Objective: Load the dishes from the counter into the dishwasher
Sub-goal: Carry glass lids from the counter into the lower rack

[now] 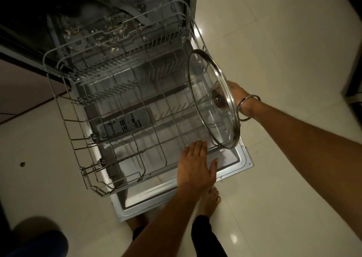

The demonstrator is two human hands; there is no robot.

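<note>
A round glass pot lid [207, 92] with a steel rim stands tilted on edge over the right side of the pulled-out lower rack [94, 117]. My right hand [238, 94], a metal bangle on its wrist, grips the lid from behind at its knob. The lid's lower edge rests near the rack's front right corner. My left hand [196, 166] lies flat with fingers together on the rack's front rim, holding nothing. The grey wire rack has no dishes in it and sits on the open dishwasher door [233, 158].
The dark dishwasher tub [109, 23] at the top shows a spray arm and food bits on its floor. Pale floor tiles surround the door. My bare foot [210, 200] stands by the door's front edge. A dark rounded object [37, 239] lies at bottom left.
</note>
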